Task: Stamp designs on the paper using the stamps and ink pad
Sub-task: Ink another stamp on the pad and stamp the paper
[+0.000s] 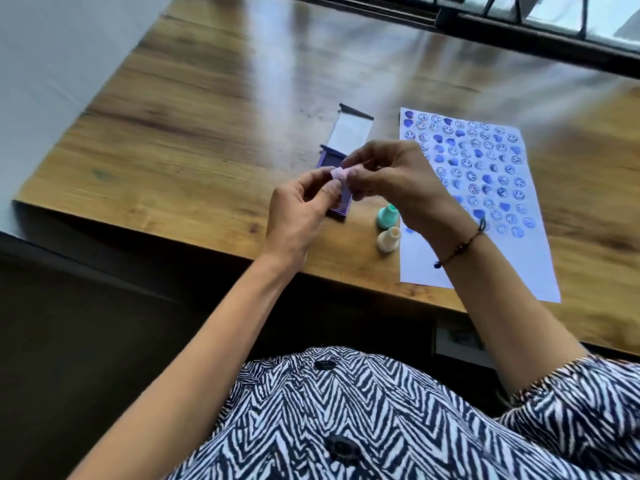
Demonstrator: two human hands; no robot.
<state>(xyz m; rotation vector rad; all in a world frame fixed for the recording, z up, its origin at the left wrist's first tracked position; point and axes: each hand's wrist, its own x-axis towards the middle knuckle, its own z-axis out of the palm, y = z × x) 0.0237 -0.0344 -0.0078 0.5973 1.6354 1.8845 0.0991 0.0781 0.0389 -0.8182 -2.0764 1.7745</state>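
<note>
A small pink stamp (338, 174) is pinched between the fingertips of my left hand (301, 213) and my right hand (394, 178), held above the open purple ink pad (332, 161). The pad's lid (351, 131) stands flipped up behind it. A white paper (485, 209) lies to the right, covered with several blue smiley and heart prints; its near part is blank. A teal stamp (388, 216) and a cream stamp (389, 239) stand upright between the pad and the paper, below my right hand.
The wooden table (207, 133) runs away to the left and back. Its near edge crosses under my forearms. A dark window frame (519, 32) runs along the far side. My zebra-patterned shirt (346, 410) fills the bottom.
</note>
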